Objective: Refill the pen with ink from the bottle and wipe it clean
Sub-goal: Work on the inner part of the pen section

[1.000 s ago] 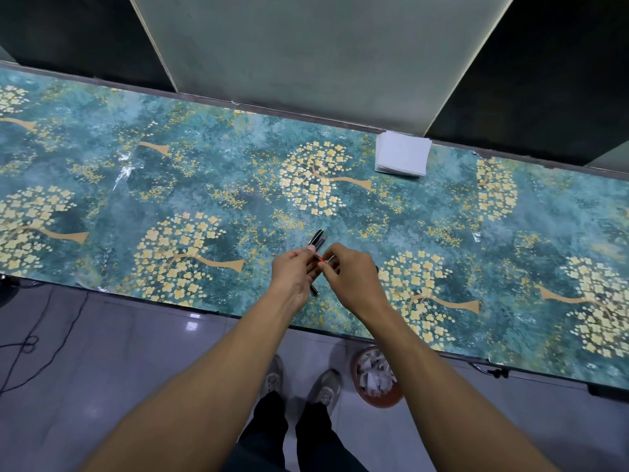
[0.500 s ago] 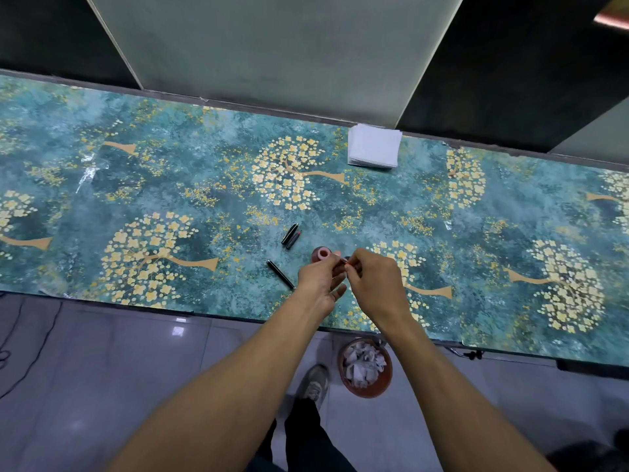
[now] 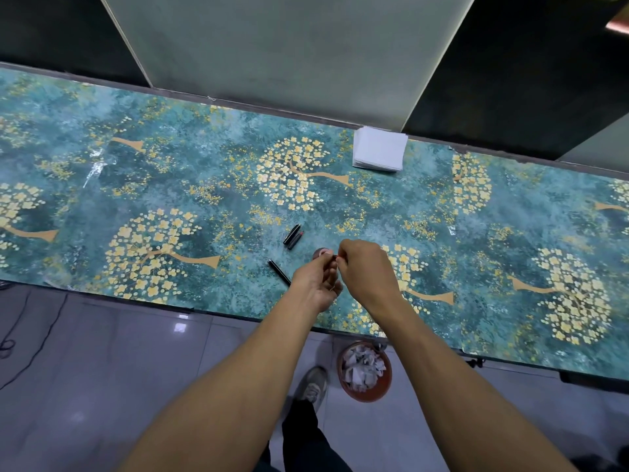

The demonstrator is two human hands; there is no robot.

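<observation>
My left hand [image 3: 317, 284] and my right hand [image 3: 366, 270] meet fingertip to fingertip over the table, pinching a small part of the pen that is almost hidden between them. Just beyond the fingers stands a small round reddish ink bottle [image 3: 320, 253], mostly covered by my left fingers. A thin black pen piece [image 3: 278, 272] lies on the table left of my left hand. Two short dark pen parts [image 3: 293, 236], one with a reddish end, lie side by side farther back.
A stack of white tissues [image 3: 379, 153] sits at the table's far edge by the wall. The table [image 3: 170, 185] wears a teal cloth with yellow trees. Under its near edge stands a brown bin [image 3: 364, 371] full of crumpled paper, beside my shoe [image 3: 311, 386].
One second ago my hands held the pen parts together; since then the thin black piece and the two short parts have come to lie on the table, and the bottle shows behind my fingers.
</observation>
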